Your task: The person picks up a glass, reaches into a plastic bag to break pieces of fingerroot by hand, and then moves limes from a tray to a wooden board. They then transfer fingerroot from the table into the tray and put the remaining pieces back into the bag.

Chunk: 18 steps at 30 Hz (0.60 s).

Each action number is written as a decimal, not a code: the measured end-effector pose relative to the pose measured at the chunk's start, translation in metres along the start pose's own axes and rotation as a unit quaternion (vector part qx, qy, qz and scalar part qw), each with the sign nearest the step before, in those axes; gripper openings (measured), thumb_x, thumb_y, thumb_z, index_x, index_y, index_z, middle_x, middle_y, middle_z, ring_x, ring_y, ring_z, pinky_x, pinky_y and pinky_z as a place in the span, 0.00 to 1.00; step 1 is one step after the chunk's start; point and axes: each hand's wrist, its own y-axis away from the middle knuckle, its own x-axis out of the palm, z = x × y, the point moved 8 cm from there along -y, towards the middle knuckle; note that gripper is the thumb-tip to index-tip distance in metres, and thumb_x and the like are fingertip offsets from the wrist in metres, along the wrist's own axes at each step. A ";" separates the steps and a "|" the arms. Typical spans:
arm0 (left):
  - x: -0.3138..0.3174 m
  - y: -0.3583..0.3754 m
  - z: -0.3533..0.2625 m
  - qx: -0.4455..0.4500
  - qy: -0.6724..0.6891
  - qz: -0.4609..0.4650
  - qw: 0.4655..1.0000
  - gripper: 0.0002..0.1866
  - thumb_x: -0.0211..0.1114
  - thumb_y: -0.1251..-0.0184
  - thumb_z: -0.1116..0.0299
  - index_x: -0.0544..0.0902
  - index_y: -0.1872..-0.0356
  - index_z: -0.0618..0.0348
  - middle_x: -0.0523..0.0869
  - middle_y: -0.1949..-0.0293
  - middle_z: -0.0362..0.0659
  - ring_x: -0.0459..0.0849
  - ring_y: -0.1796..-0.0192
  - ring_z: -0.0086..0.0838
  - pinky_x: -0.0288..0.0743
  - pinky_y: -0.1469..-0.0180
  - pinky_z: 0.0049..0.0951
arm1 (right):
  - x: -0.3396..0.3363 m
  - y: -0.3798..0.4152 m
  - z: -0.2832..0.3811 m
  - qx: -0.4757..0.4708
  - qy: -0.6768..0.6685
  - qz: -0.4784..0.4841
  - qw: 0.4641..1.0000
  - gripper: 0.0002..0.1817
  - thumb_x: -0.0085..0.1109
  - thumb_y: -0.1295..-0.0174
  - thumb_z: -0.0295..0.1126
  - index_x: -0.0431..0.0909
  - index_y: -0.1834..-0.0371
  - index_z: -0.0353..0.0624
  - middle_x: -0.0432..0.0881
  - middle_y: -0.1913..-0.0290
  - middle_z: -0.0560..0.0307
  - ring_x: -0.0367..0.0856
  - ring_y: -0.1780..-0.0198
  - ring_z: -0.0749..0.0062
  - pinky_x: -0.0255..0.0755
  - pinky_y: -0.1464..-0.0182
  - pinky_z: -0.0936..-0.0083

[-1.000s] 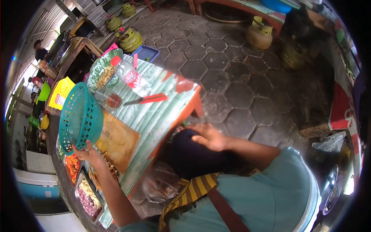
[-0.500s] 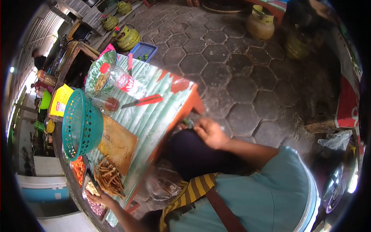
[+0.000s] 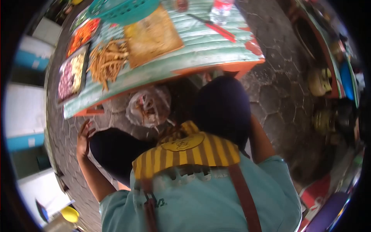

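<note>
Beside my left knee, below the table's near-left corner, my left hand (image 3: pixel 83 138) is raised with fingers apart, and I see nothing held in it. My right forearm runs down behind my right knee, which hides my right hand. On the green-and-white table (image 3: pixel 208 52) lie a worn cutting board (image 3: pixel 152 36), a pile of brown finger-like pieces (image 3: pixel 109 60) and a red-handled knife (image 3: pixel 221 31). A metal tray (image 3: pixel 82 79) holds chopped purple and pale pieces. Next to it is a tray of orange-red pieces (image 3: pixel 83 36). The teal basket (image 3: pixel 125 11) stands at the top.
A clear plastic bag (image 3: pixel 148 106) with scraps sits on the floor between my knees and the table. The bottle (image 3: pixel 221 11) and a glass (image 3: pixel 180 5) stand at the table's far side. Gas cylinders (image 3: pixel 319 83) are on the right.
My view has turned down and left. My left hand has left the tray area and is beside my left knee. My right hand, earlier on my right knee, has gone out of sight.
</note>
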 end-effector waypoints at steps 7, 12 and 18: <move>0.047 0.026 -0.033 0.070 0.086 0.049 0.993 0.26 0.50 0.31 0.49 0.74 0.42 0.58 0.79 0.47 0.44 0.75 0.45 0.31 0.65 0.42 0.31 | 0.005 -0.063 0.018 0.001 0.068 0.148 0.987 0.14 0.53 0.41 0.36 0.78 0.60 0.37 0.81 0.61 0.42 0.81 0.59 0.47 0.73 0.57 0.63; 0.059 0.053 -0.043 0.149 0.087 0.105 0.979 0.22 0.49 0.29 0.54 0.82 0.58 0.66 0.84 0.60 0.45 0.80 0.54 0.31 0.68 0.46 0.26 | 0.073 -0.115 0.048 -0.015 0.136 0.248 0.959 0.14 0.53 0.41 0.36 0.78 0.59 0.37 0.81 0.61 0.42 0.81 0.59 0.48 0.73 0.57 0.63; 0.021 0.055 -0.009 0.160 0.170 0.080 0.969 0.22 0.50 0.30 0.57 0.83 0.62 0.68 0.85 0.67 0.47 0.81 0.62 0.28 0.72 0.54 0.25 | 0.122 -0.048 0.064 0.005 0.209 0.256 0.944 0.14 0.53 0.41 0.37 0.78 0.59 0.37 0.81 0.61 0.42 0.81 0.60 0.48 0.73 0.57 0.63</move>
